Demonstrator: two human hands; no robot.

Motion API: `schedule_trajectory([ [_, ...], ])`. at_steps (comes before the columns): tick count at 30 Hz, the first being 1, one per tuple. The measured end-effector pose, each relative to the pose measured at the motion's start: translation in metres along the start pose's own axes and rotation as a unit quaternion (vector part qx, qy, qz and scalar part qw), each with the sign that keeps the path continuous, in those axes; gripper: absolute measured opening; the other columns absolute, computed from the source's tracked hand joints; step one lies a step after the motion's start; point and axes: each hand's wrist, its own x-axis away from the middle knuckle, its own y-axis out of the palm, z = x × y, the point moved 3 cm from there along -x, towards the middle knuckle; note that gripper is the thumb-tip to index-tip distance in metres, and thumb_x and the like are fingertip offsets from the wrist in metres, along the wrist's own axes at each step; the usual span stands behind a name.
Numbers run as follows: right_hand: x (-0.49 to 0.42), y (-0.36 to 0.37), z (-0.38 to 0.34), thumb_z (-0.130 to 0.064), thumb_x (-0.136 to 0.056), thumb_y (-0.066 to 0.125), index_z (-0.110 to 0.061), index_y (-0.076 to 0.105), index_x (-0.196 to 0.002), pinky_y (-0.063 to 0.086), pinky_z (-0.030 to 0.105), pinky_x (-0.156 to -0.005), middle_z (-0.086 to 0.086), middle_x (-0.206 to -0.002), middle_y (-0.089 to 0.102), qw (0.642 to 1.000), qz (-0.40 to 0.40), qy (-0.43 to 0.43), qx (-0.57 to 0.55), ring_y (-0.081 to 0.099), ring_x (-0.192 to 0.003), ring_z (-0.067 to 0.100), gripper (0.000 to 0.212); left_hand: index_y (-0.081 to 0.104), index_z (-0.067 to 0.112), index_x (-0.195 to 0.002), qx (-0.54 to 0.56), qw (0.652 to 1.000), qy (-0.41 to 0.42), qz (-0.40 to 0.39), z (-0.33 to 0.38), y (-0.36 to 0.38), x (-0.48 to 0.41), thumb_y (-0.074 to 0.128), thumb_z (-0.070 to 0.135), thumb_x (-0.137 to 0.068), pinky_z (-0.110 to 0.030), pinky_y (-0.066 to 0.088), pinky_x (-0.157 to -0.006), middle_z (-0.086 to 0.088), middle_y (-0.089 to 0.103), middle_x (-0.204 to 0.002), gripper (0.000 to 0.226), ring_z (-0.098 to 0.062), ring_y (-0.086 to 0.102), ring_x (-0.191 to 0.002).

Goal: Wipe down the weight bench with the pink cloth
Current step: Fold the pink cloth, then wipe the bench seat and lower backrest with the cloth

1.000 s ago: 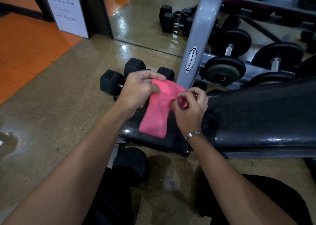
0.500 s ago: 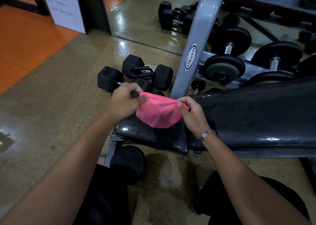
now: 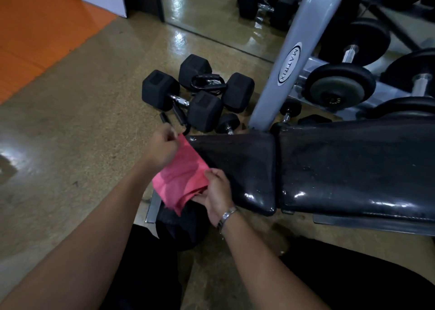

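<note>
At the 9 o'clock end of the weight bench [image 3: 341, 168]: pink cloth [image 3: 180, 177] held spread across the pad's edge. Left hand [image 3: 162, 149] pinches its 11 o'clock corner. Right hand [image 3: 217, 193] grips the bunched 4 o'clock end, metal bracelet [image 3: 226, 216] on wrist. Hex dumbbells [image 3: 183, 97] on floor at 12 o'clock, grey rack upright [image 3: 289, 57] at 1 o'clock.
</note>
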Motion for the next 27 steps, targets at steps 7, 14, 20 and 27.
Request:
schedule_trajectory([
  [7,-0.019,0.026,0.025,-0.034,-0.079,0.06,-0.028,0.059,-0.096,0.059,0.051,-0.079,0.003,-0.096,0.071,0.984,0.051,-0.073,0.153,0.07,-0.087,0.024,0.018,0.055,0.017,-0.093,-0.194,0.977,0.086,0.033,-0.039,0.016,-0.024,0.06,0.0,-0.085,-0.032,0.044,-0.058,0.001,0.064,-0.08,0.02,-0.025,0.06,-0.075],
  [14,-0.004,0.02,0.009,-0.027,-0.088,0.058,-0.027,0.058,-0.106,0.055,0.041,-0.07,-0.002,-0.078,0.069,0.858,-0.032,-0.215,0.466,0.065,-0.074,0.018,0.018,0.07,0.018,-0.108,-0.259,0.951,0.026,0.165,-0.071,0.048,-0.003,0.052,0.036,-0.096,-0.054,0.042,-0.102,-0.011,0.061,-0.133,0.028,-0.039,0.051,-0.118],
  [20,-0.003,-0.027,-0.021,-0.028,-0.089,0.057,-0.032,0.059,-0.116,0.051,0.034,-0.072,-0.007,-0.1,0.071,0.739,0.055,-0.344,0.577,0.064,-0.093,0.019,0.028,0.042,0.021,-0.147,-0.217,0.97,-0.021,0.108,-0.089,0.081,0.013,0.028,0.053,-0.099,-0.055,0.035,-0.113,-0.012,0.036,-0.161,0.06,-0.035,0.035,-0.145],
  [27,-0.009,-0.084,-0.048,-0.023,-0.091,0.056,-0.023,0.065,-0.114,0.045,0.039,-0.087,-0.007,-0.111,0.064,0.642,0.131,-0.415,0.631,0.053,-0.105,0.018,0.025,0.028,0.036,-0.157,-0.228,0.971,-0.007,0.065,-0.091,0.075,-0.019,0.017,0.05,-0.103,-0.051,0.025,-0.121,-0.006,0.024,-0.167,0.057,-0.031,0.027,-0.151],
])
